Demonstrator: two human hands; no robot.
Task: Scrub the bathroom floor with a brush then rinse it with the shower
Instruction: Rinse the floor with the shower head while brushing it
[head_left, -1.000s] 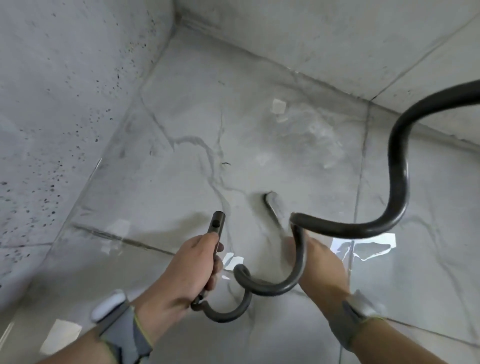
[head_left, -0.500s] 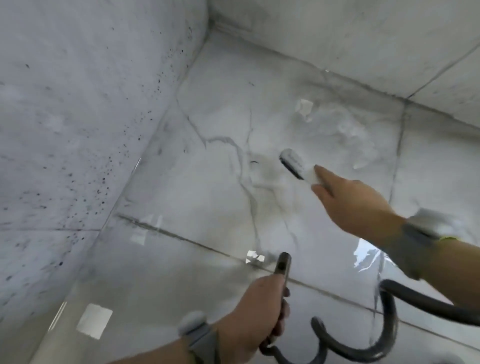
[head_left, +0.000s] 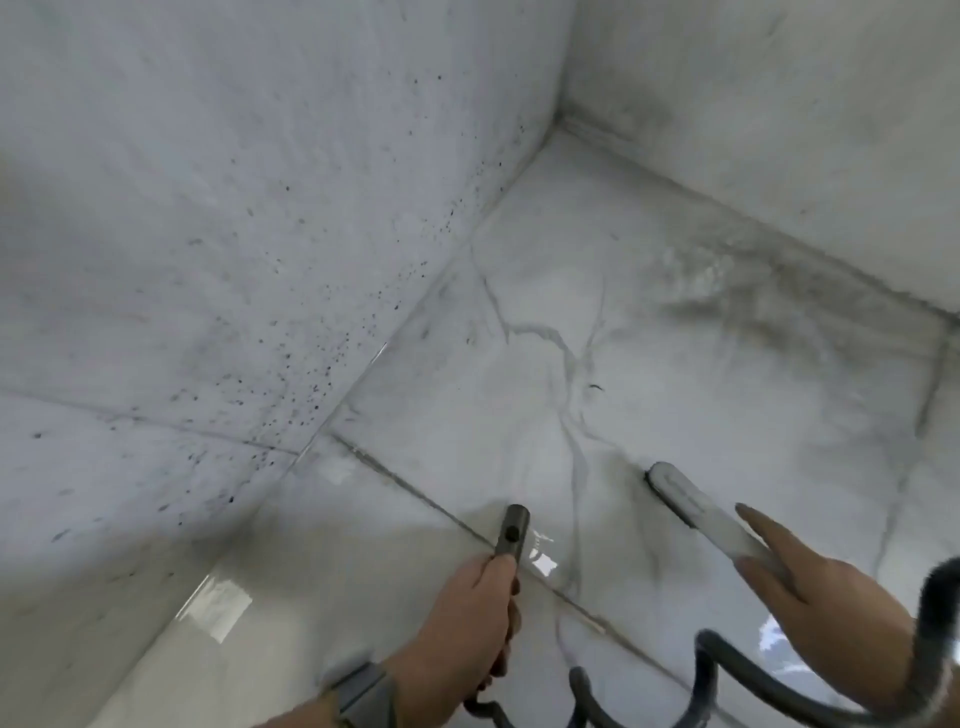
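One brush (head_left: 696, 506), one shower head (head_left: 511, 530).

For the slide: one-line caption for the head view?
Left hand holds the sprayer, right hand the brush, over a wet marble floor by a speckled wall.

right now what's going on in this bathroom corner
A person is cleaning a wet marble-look floor in a corner. The left hand holds a dark shower handle pointed at the tiles, its hose coiling below. The right hand grips a pale scrub brush with its head down on the floor. The left wall is speckled with dark spots. No spray is clearly visible.
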